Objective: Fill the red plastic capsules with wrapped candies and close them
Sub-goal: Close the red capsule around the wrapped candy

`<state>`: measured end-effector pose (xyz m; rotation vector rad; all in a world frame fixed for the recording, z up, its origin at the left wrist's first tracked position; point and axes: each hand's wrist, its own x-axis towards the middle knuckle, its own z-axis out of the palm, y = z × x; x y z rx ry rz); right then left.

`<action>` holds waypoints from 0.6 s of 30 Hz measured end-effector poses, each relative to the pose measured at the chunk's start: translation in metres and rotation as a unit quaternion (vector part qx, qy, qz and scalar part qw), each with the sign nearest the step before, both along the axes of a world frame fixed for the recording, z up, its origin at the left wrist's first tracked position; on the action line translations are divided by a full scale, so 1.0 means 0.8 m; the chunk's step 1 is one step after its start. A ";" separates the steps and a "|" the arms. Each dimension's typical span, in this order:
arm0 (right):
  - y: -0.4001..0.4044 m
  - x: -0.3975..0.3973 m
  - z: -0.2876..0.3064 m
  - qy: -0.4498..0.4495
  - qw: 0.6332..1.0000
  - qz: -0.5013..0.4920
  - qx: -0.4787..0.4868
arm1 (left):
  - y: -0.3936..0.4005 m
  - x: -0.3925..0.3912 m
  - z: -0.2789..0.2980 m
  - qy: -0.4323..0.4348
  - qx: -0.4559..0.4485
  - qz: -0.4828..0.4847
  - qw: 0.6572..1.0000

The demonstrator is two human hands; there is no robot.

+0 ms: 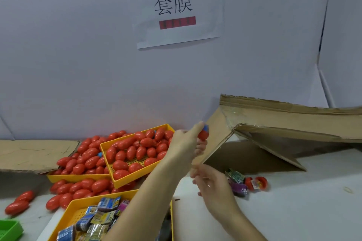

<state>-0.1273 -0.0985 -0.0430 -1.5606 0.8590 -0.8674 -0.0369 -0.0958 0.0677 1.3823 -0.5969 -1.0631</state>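
Head view: capsule (203, 133) in left hand (186, 143).

Even, soft white light fills the scene, bright without harsh glare. Shadows are faint: a dim patch lies under the leaning brown cardboard sheet (274, 143), and a soft one on the pale desk (313, 201) beneath it. The glossy red plastic egg-shaped capsules (125, 154) carry small pale highlights. Both hands are smeared by motion blur, the right hand (211, 184) most. Wide-angle distortion bends the white wall's seam (323, 31) at the right edge. Fine detail is soft throughout, with compression smudging.
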 end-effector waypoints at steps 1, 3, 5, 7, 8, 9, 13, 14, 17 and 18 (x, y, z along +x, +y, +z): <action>-0.002 0.000 -0.002 0.010 1.000 -0.004 -0.002 | -0.021 -0.010 0.015 -0.001 -0.001 -0.017 1.000; -0.002 -0.001 -0.003 0.021 1.000 -0.009 0.001 | -0.056 -0.027 0.033 -0.044 -0.007 -0.029 0.999; -0.001 -0.002 -0.004 0.017 1.000 -0.012 0.005 | -0.079 -0.044 0.042 -0.103 -0.010 -0.047 0.994; 0.000 -0.003 -0.006 0.016 1.000 -0.013 0.004 | -0.087 -0.055 0.041 -0.142 -0.023 -0.035 0.989; -0.001 -0.003 -0.006 0.018 1.000 -0.015 0.004 | -0.086 -0.057 0.037 -0.153 -0.030 -0.022 0.988; -0.002 -0.004 -0.007 0.019 1.000 -0.016 0.003 | -0.081 -0.059 0.033 -0.161 -0.047 -0.010 0.986; 0.000 -0.005 -0.006 0.044 0.999 -0.005 -0.028 | -0.037 -0.039 -0.003 -0.277 -0.111 0.028 0.954; 0.001 -0.006 -0.006 0.051 0.998 0.005 -0.038 | -0.025 -0.023 -0.012 -0.323 -0.103 0.046 0.940; 0.002 -0.008 -0.005 0.050 0.998 0.020 -0.030 | 0.006 0.045 -0.031 -0.479 -0.030 0.090 0.873; 0.003 -0.007 -0.005 0.055 0.998 0.022 -0.030 | 0.014 0.073 -0.033 -0.529 0.005 0.107 0.842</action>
